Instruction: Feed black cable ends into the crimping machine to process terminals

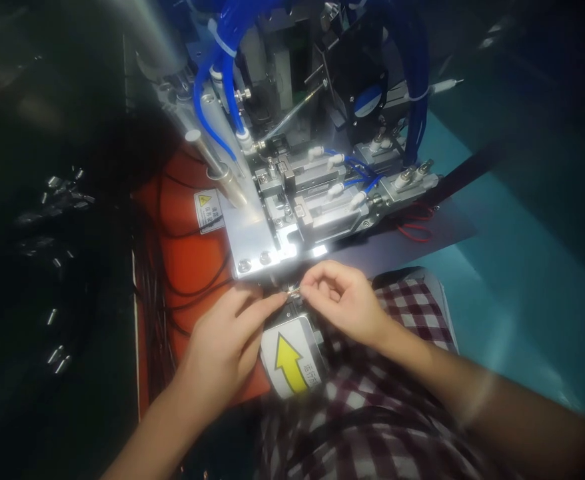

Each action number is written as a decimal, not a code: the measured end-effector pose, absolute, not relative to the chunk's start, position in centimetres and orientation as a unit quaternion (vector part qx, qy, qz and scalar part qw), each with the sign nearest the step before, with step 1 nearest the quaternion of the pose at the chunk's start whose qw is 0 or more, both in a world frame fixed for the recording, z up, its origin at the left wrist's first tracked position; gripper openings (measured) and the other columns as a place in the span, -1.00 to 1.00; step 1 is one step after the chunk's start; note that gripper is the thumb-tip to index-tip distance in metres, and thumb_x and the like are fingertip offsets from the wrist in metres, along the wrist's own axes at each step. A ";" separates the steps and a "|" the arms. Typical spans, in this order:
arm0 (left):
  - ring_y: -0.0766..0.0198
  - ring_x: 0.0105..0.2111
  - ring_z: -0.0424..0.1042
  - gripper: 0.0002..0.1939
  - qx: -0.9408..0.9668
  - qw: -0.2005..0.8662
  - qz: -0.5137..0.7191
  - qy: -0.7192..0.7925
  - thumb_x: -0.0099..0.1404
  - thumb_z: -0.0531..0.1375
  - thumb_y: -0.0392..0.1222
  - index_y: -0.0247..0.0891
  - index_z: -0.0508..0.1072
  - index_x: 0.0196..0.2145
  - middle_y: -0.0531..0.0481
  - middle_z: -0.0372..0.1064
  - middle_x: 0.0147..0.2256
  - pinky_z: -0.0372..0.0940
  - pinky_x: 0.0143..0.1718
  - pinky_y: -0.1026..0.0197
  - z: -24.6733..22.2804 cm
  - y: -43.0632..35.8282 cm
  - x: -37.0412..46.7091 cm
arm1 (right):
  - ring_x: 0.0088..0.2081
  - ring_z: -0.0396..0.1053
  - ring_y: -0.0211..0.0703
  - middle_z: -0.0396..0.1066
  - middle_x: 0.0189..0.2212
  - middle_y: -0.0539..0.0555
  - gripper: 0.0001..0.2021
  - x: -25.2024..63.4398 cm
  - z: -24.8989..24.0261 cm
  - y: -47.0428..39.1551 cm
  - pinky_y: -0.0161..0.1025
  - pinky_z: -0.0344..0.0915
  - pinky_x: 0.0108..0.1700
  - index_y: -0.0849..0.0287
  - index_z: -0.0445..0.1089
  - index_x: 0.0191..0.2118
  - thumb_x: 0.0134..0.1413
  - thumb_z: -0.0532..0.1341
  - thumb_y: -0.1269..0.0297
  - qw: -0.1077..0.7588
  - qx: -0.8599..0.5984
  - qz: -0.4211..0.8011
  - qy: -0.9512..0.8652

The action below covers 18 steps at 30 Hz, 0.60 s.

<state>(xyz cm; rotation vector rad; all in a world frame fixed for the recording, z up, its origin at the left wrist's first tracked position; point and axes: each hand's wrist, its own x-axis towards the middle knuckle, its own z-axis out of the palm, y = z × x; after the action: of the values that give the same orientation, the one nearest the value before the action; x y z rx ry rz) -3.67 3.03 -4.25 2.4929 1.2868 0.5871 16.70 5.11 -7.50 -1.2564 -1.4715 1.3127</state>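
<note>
My right hand (340, 300) pinches a small, thin metallic piece (294, 291) between thumb and fingertips, its other fingers curled in. From the other side my left hand (227, 327) reaches in, one finger stretched out with its tip at the same piece. Its remaining fingertips are partly hidden at the edge of a metal plate (250, 257). Both hands meet just in front of the machine head (302, 200), over a small dark fixture (288, 313). Just below lies a white label with a yellow arrow (290, 360). The small piece is too blurred to name.
Blue air hoses (230, 87) and pneumatic cylinders (335, 213) rise behind my hands. Black cables (160, 307) run over the orange machine base (192, 260). Small shiny metal parts (60, 360) lie in the dark at the left. Checked cloth (362, 400) covers my lap.
</note>
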 end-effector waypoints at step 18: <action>0.24 -0.28 0.37 -0.62 0.872 0.112 0.163 0.448 0.35 -0.02 -0.40 -0.26 0.43 0.03 -0.10 0.33 -0.24 0.34 -0.33 0.26 -4.4 2.9 -3.9 | -0.70 0.05 -0.43 0.16 -0.71 -0.19 -0.92 16.2 -5.7 5.6 -0.44 -0.02 -0.65 0.22 0.33 -0.45 0.02 0.20 0.45 0.313 -0.520 0.688 -0.397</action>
<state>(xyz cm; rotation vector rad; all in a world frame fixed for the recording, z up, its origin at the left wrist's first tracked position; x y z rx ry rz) -3.91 2.89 -4.40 2.5607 1.3143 0.4794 16.16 5.56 -5.72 -1.3715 -1.0474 1.8154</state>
